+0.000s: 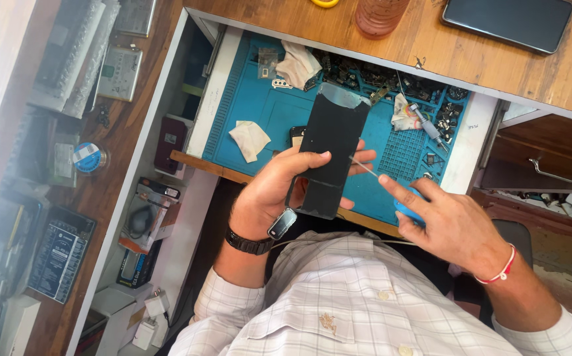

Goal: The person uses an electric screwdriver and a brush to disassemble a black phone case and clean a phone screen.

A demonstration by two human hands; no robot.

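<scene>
1. Your left hand (279, 188) grips the flat black rectangular phone panel (331, 158) from behind; thumb and fingers are wrapped round its near half, and fingertips show past its right edge

2. Your right hand (441, 221) pinches a thin pale metal probe (364, 168) between forefinger and thumb. The other fingers are curled over a small blue object (406, 209); its kind cannot be told

3. The probe tip meets the right edge of the panel about halfway along. Judged from this, the edge work is under way and not finished: no gap or lifted layer shows anywhere along the edge

4. The panel is held clear of the bench, tilted, above the near edge of the blue silicone work mat (266, 109), in front of your chest

5. The panel's visible face is matt black and unbroken. A grey curved strip crosses its far end, and a faint line crosses it nearer your palm. Whether this face is the screen or the back cannot be told

6. On the mat, crumpled white wipes (250, 138) lie to the left. A grey-handled screwdriver (424, 125) lies to the right, and small dark parts fill the far compartments

7. A second dark phone (507, 23) lies face-up on the wooden desk top (471, 56), far right, well apart from both hands
</scene>
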